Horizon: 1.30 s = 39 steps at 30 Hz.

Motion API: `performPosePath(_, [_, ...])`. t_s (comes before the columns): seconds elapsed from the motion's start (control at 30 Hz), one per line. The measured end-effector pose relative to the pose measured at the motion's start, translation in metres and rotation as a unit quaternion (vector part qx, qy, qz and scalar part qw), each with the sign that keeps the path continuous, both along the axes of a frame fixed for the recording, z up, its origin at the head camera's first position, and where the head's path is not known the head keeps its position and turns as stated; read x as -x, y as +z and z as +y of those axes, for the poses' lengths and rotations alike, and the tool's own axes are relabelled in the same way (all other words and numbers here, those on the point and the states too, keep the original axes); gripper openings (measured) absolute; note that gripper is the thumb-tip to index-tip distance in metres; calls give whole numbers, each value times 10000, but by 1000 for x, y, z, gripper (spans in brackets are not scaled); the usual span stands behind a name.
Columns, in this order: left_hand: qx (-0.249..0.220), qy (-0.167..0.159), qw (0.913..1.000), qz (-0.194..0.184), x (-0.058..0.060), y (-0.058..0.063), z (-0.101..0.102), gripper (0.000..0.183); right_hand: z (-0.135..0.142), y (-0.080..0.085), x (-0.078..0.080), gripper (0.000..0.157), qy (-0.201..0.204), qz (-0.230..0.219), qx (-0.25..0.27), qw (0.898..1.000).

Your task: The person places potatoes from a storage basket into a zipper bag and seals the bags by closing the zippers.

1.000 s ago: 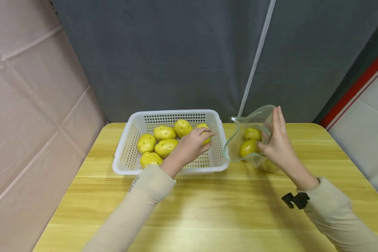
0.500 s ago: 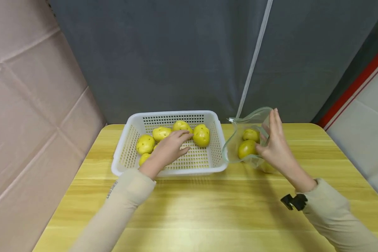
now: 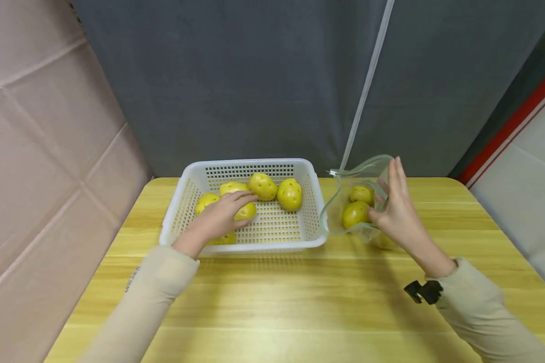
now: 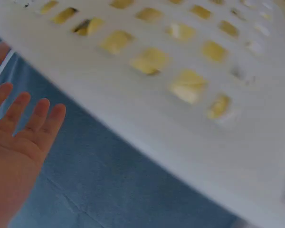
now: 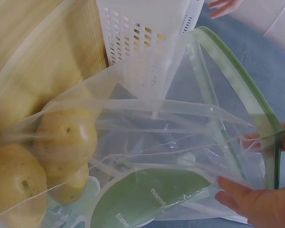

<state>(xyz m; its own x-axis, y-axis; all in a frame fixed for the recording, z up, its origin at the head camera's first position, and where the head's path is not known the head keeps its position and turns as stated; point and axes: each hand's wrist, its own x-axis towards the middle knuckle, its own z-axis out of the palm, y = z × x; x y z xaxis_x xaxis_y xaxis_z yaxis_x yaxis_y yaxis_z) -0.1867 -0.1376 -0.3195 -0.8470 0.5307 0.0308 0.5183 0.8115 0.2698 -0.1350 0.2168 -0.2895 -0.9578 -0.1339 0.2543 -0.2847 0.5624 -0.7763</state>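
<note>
Above the left part of the white plastic basket (image 3: 300,246), my left hand (image 3: 218,216) hovers with its fingers extended over yellow potatoes (image 3: 245,210). Its palm and spread fingers show nothing held in the left wrist view. My right hand (image 3: 399,212) holds the edge of a clear zip bag (image 5: 152,199) beside its green seal, keeping the mouth wide. Thumb and fingers lie on opposite sides of the plastic in the right wrist view. Potatoes (image 5: 66,133) rest at the bottom of the bag. Two more potatoes (image 3: 289,194) sit uncovered at the back right of the basket.
Basket and bag stand side by side on a wooden table (image 3: 272,302). A dark grey curtain (image 3: 236,91) hangs behind the table, and a pink cloth wall (image 3: 50,176) is at the left. A black strap (image 3: 423,291) is on my right sleeve.
My left hand has moved left across the basket, away from the potato at the right end, which now shows fully. My right hand and the bag stay nearly where they were.
</note>
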Motion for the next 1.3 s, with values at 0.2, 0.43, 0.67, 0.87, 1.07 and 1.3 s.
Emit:
performPosePath(0.2, [150,-110,9998,24,2,-7,-16,61,1,-1,-1,110,28,-50,72,10000])
performPosePath(0.43, [239,-65,9997,-38,3,-11,-29,69,1,-1,-1,110,33,-28,49,10000])
performPosePath(0.67, [231,-29,9992,-335,1,-11,-41,77,1,-3,0,110,46,-62,69,9999])
performPosePath(0.87, [388,-81,9989,-248,-2,-13,-49,82,0,-2,-1,109,29,-23,32,10000])
performPosePath(1.07, [585,-206,9980,-121,-3,-14,-56,82,-1,-2,-1,109,37,-1,68,10000])
performPosePath(1.3, [799,-276,9964,-68,-3,-18,-59,77,-1,-2,-2,109,19,-17,47,10000])
